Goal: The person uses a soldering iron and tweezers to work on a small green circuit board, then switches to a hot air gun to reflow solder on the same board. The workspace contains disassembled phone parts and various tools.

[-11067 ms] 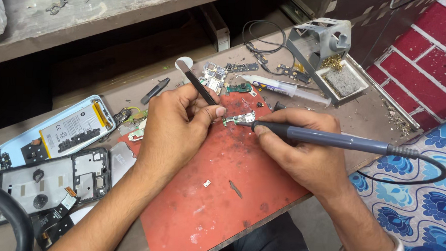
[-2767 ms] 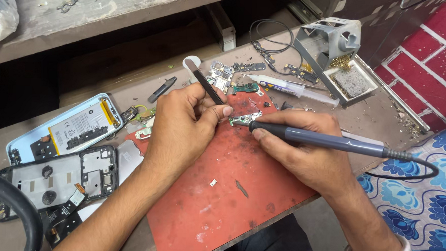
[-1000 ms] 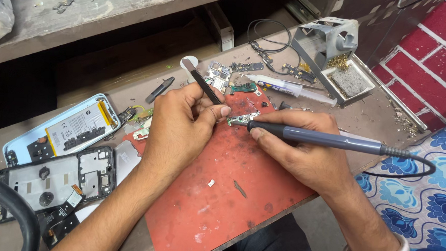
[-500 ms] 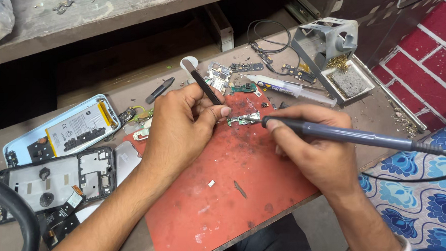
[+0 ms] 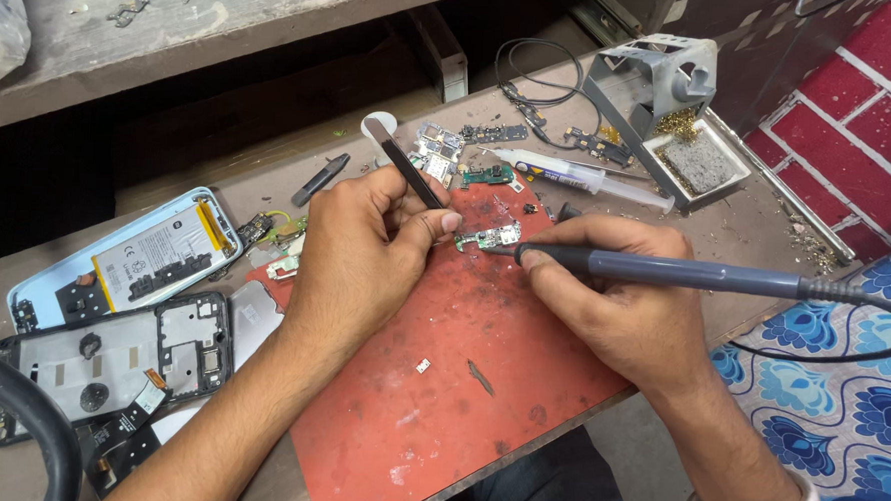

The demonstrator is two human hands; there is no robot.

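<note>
Circuit board (image 5: 488,237), small and green, lies on the red mat (image 5: 460,381) on the table. Left hand (image 5: 365,252) fingers grip black tweezers (image 5: 409,169), apparently pinning it. Right hand (image 5: 613,303) fingers clasp the soldering iron (image 5: 665,272), tip at the board.

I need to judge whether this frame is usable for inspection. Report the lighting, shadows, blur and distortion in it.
Head view: even, soft daylight, no harsh glare; the left hand and right hand cast only faint shadows on the red rubber work mat; the small green circuit board and grey-handled soldering iron look sharp; the recess under the shelf is dark; edges bend slightly from the wide lens.
</note>
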